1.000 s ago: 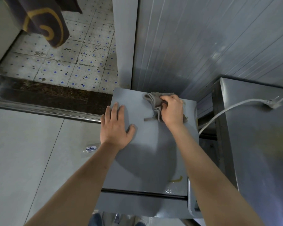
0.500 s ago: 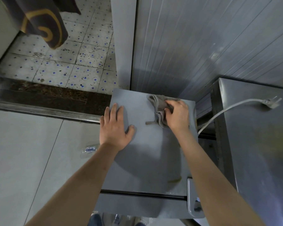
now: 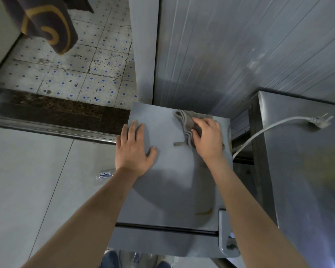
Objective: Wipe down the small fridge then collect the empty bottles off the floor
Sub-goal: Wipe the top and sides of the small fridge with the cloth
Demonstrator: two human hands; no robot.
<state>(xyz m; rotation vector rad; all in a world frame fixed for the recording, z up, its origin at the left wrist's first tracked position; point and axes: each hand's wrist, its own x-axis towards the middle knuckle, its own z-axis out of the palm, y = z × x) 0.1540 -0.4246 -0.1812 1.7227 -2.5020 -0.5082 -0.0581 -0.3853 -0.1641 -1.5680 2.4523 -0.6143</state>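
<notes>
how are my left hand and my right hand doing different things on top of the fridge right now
The left hand lies flat and bare on the fridge top, fingers straight; the right hand has its fingers curled on the grey cloth. The left hand sits near the left edge, the right hand near the back right corner. Both rest on the same top.
</notes>
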